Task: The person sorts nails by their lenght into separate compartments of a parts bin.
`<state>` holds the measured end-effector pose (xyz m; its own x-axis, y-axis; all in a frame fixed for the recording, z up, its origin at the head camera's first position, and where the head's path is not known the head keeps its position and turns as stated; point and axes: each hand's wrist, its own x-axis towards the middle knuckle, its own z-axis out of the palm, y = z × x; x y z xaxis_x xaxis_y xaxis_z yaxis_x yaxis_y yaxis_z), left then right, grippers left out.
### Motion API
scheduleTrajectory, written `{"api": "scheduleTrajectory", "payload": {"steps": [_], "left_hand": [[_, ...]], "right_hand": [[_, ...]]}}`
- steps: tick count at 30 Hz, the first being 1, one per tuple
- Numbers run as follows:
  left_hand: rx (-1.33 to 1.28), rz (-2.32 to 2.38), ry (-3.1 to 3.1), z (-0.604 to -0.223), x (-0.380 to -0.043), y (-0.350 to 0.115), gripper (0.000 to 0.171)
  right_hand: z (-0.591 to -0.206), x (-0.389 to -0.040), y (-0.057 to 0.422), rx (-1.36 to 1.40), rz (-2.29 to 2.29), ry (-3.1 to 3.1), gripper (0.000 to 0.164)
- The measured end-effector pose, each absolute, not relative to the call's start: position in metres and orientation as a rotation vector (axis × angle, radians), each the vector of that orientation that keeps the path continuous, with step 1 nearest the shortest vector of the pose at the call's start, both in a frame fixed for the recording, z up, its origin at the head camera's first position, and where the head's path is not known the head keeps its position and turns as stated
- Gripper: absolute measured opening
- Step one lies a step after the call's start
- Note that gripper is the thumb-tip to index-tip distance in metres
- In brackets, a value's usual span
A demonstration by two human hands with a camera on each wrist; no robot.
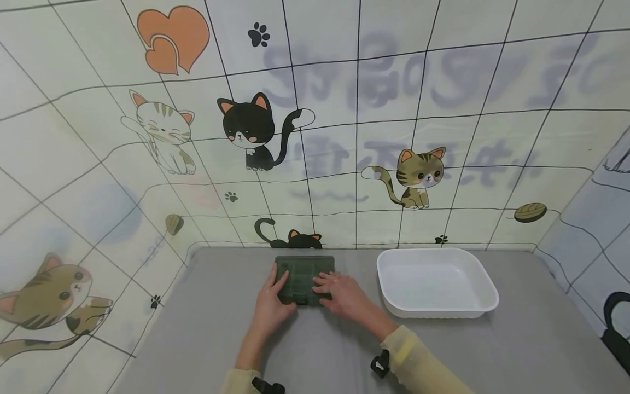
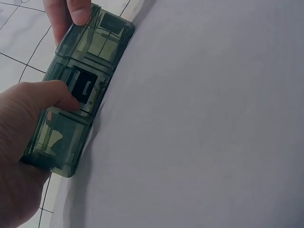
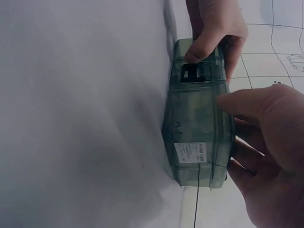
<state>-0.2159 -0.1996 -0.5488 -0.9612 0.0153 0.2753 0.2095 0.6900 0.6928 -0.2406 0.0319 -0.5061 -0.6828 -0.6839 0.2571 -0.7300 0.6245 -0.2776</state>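
A translucent green plastic case (image 1: 302, 273) with a divided interior lies on the grey table, its front facing me. My left hand (image 1: 270, 306) grips its left side, with fingers along the side and lid. Its thumb (image 2: 59, 95) bends to the dark front latch (image 2: 84, 85). My right hand (image 1: 345, 298) lies over the right part of the lid, fingers spread. In the right wrist view its thumb (image 3: 242, 102) touches the lid's front edge. A white printed label (image 3: 191, 152) is on the case front. The lid looks closed.
To the right of the case stands a white plastic tub (image 1: 440, 312). Behind the table (image 1: 197, 339) hangs a tile-patterned sheet (image 1: 334, 137) with cartoon cats, which also runs along both sides. A black strap-like object (image 1: 615, 328) shows at the far right edge.
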Motion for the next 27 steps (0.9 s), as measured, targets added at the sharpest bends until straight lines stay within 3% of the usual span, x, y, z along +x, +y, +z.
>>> {"api": "scheduleTrajectory", "payload": {"steps": [12, 27], "left_hand": [[-0.222, -1.152, -2.685, -0.546, -0.216, -0.207, 0.080], [-0.296, -1.126, -2.688, -0.549, -0.221, -0.213, 0.083]], "right_hand": [[-0.503, -0.242, 0.030, 1.218, 0.535, -2.788, 0.036], [-0.508, -0.242, 0.007, 1.213, 0.005, -2.694, 0.064]]}}
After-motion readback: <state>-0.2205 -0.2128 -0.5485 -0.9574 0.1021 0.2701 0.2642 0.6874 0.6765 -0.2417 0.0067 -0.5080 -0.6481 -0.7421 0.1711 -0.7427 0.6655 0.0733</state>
